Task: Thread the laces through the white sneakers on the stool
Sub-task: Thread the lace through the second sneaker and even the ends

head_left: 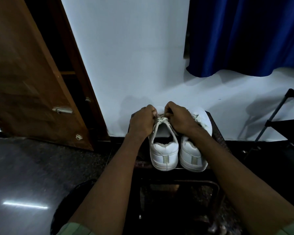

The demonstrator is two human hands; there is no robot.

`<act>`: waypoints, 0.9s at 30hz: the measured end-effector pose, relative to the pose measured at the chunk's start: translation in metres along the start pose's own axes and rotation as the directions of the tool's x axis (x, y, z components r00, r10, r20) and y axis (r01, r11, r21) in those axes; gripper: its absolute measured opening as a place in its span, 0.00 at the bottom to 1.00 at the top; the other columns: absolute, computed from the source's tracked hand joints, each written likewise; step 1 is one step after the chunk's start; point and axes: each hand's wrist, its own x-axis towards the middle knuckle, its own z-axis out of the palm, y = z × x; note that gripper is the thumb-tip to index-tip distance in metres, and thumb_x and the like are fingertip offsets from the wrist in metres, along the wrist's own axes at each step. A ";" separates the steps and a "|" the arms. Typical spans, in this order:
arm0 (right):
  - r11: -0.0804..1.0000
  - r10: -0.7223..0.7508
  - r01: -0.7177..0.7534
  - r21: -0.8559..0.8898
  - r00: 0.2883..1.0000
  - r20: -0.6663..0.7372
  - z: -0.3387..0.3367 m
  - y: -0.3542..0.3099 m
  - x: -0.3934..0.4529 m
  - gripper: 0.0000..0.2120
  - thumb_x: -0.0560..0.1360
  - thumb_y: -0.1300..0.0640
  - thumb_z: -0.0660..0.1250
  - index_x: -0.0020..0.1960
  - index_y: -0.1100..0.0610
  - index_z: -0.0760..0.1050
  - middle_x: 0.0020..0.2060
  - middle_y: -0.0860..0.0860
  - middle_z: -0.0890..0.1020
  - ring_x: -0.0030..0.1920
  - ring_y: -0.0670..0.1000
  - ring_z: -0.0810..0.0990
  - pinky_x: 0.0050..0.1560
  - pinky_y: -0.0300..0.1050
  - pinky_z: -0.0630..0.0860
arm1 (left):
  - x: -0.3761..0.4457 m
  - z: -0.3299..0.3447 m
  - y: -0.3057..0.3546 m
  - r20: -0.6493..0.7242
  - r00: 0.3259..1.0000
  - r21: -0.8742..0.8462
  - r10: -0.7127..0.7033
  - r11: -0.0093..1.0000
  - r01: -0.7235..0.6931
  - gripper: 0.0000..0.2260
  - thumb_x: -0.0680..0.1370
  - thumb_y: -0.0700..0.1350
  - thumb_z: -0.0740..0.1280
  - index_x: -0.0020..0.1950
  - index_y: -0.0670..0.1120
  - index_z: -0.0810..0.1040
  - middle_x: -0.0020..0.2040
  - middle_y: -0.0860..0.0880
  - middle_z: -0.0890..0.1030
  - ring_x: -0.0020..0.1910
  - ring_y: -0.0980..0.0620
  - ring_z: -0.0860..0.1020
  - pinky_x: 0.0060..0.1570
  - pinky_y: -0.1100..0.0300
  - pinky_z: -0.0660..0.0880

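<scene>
Two white sneakers stand side by side on a dark stool [215,126], heels toward me. The left sneaker [164,150] has a pale lace [162,120] crossed over its lower eyelets, and its tongue lies open behind. My left hand [142,122] grips the sneaker's left side and pinches the lace near the toe end. From the other side my right hand [180,118] pinches the lace at the same spot. My right forearm crosses the right sneaker [193,155], whose lace shows loosely near its toe.
A white wall [134,65] rises just behind the stool. A brown wooden door [32,82] stands open at left, a blue curtain [244,34] hangs at upper right, and a black metal rack [282,116] sits at right. The floor is dark and glossy.
</scene>
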 end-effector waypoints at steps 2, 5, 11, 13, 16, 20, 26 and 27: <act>0.999 0.039 -0.039 0.005 0.998 -0.044 -0.006 0.000 -0.001 0.07 0.76 0.64 0.69 0.48 0.53 0.76 0.42 0.47 0.82 0.44 0.52 0.79 0.43 0.46 0.70 | 0.002 -0.004 -0.005 0.039 0.997 -0.176 -0.065 0.982 0.071 0.01 0.82 0.47 0.67 0.52 0.53 0.77 0.51 0.54 0.83 0.52 0.49 0.80 0.52 0.54 0.75; 1.000 0.027 -0.027 0.006 1.000 0.007 -0.011 -0.002 -0.005 0.06 0.74 0.63 0.74 0.46 0.53 0.83 0.44 0.48 0.86 0.46 0.49 0.82 0.47 0.43 0.75 | 0.002 -0.007 -0.012 0.130 0.991 -0.323 -0.039 0.943 0.080 0.02 0.81 0.46 0.72 0.52 0.51 0.83 0.50 0.56 0.85 0.52 0.55 0.82 0.59 0.56 0.77; 1.000 0.015 -0.015 0.007 1.000 0.015 -0.006 -0.001 -0.006 0.07 0.74 0.63 0.73 0.45 0.52 0.83 0.44 0.50 0.86 0.46 0.50 0.82 0.47 0.42 0.74 | -0.004 -0.005 -0.011 0.119 0.992 -0.349 0.033 0.937 0.011 0.03 0.79 0.44 0.74 0.47 0.52 0.84 0.46 0.55 0.86 0.47 0.54 0.85 0.55 0.57 0.78; 0.998 -0.031 0.034 -0.044 0.997 0.069 -0.002 -0.002 -0.005 0.07 0.75 0.64 0.70 0.48 0.53 0.80 0.47 0.53 0.81 0.48 0.54 0.78 0.48 0.45 0.70 | -0.005 -0.002 -0.011 0.090 0.994 -0.250 0.067 0.967 -0.043 0.10 0.79 0.43 0.71 0.42 0.57 0.80 0.45 0.53 0.83 0.48 0.49 0.83 0.56 0.52 0.77; 0.990 -0.078 0.094 -0.100 0.985 0.154 0.001 -0.006 -0.005 0.10 0.75 0.66 0.64 0.48 0.51 0.72 0.45 0.52 0.73 0.49 0.56 0.73 0.47 0.47 0.65 | -0.008 0.003 -0.009 0.059 0.990 -0.084 0.130 0.989 -0.125 0.07 0.79 0.41 0.67 0.48 0.53 0.77 0.48 0.47 0.77 0.48 0.42 0.79 0.55 0.46 0.76; 0.999 -0.048 0.050 -0.019 0.993 0.107 -0.002 -0.009 -0.008 0.11 0.72 0.69 0.59 0.45 0.53 0.67 0.43 0.51 0.73 0.46 0.57 0.72 0.47 0.54 0.68 | -0.008 0.004 -0.009 0.058 0.987 0.029 0.149 0.988 -0.151 0.06 0.83 0.44 0.64 0.59 0.49 0.76 0.54 0.46 0.77 0.53 0.40 0.78 0.53 0.50 0.70; 1.000 -0.009 0.010 -0.021 0.998 0.066 -0.009 -0.003 -0.006 0.05 0.76 0.63 0.68 0.51 0.55 0.79 0.47 0.49 0.83 0.48 0.52 0.78 0.47 0.46 0.71 | -0.006 0.000 -0.013 0.069 0.989 -0.167 0.128 0.979 -0.115 0.04 0.83 0.42 0.66 0.54 0.49 0.80 0.50 0.51 0.79 0.54 0.45 0.80 0.62 0.48 0.74; 1.000 -0.003 0.004 -0.021 0.998 0.065 -0.009 -0.001 -0.006 0.06 0.75 0.62 0.70 0.51 0.54 0.81 0.47 0.49 0.84 0.48 0.50 0.79 0.47 0.44 0.70 | -0.006 0.000 -0.015 0.070 0.989 -0.210 0.130 0.971 -0.113 0.05 0.82 0.41 0.67 0.54 0.49 0.81 0.49 0.52 0.79 0.53 0.47 0.81 0.62 0.48 0.75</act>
